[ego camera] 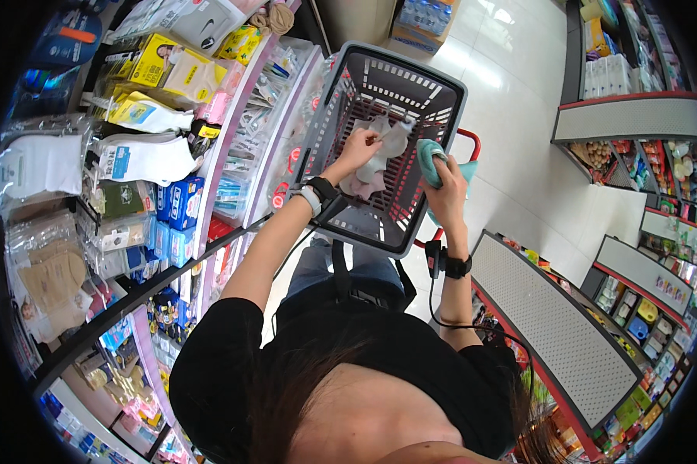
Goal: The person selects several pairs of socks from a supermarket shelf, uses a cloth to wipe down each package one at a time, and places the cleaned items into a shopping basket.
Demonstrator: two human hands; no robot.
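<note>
A dark grey plastic shopping basket (392, 55) with slotted sides and a red slatted bottom stands in front of me. Several thin, crumpled whitish pieces (377, 165), paper or plastic film, lie inside it. My left hand (360, 149) reaches over the basket's left side, its curled fingers pinching one whitish piece (396, 139). At the right rim, my right hand (448, 188) grips a folded teal cloth (432, 162), part of which hangs outside the basket. Both wrists wear dark straps, and a cable runs from the right one.
Close on the left, a shelf unit (221, 168) carries packaged socks (142, 156) and small packets. A wrapped pack of bottles (426, 20) sits on a carton beyond the basket. Perforated shelf end panels (557, 325) stand at right, across the tiled floor (510, 145). A red handle (470, 142) sticks out beside the basket.
</note>
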